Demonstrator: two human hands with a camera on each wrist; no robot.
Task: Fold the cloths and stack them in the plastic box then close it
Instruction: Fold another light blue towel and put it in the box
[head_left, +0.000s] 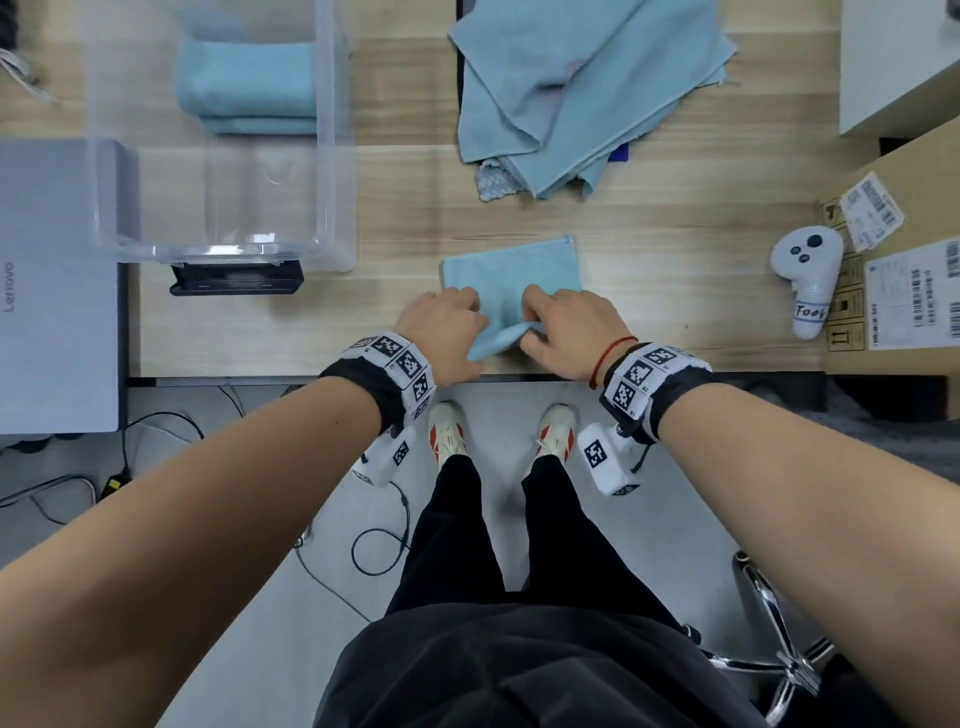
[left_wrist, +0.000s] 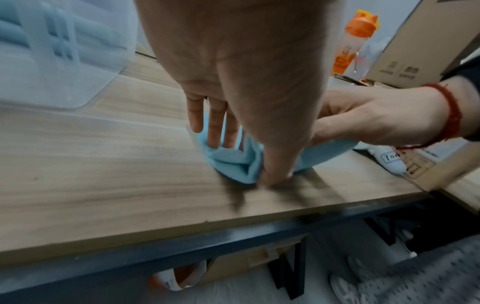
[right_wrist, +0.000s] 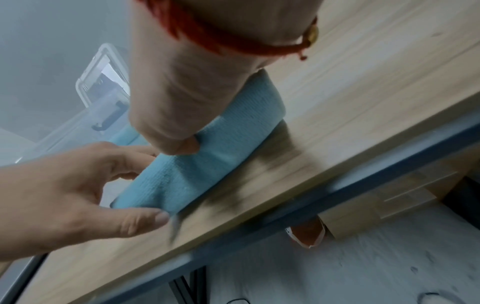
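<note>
Near the front edge of the pale wooden table (head_left: 291, 332), my left hand (head_left: 441, 338) and right hand (head_left: 569, 332) both pinch the light blue folded cloth (head_left: 511, 275) at its near fold. It looks soft, limp and light; I'd grip corners, not the middle.

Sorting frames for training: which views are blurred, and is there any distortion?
Head view: sharp, wide-angle bending at the edges. Left wrist view: motion blur smears the left hand and its shadow. Right wrist view: cloth fairly crisp, table edge and floor streaked.
</note>
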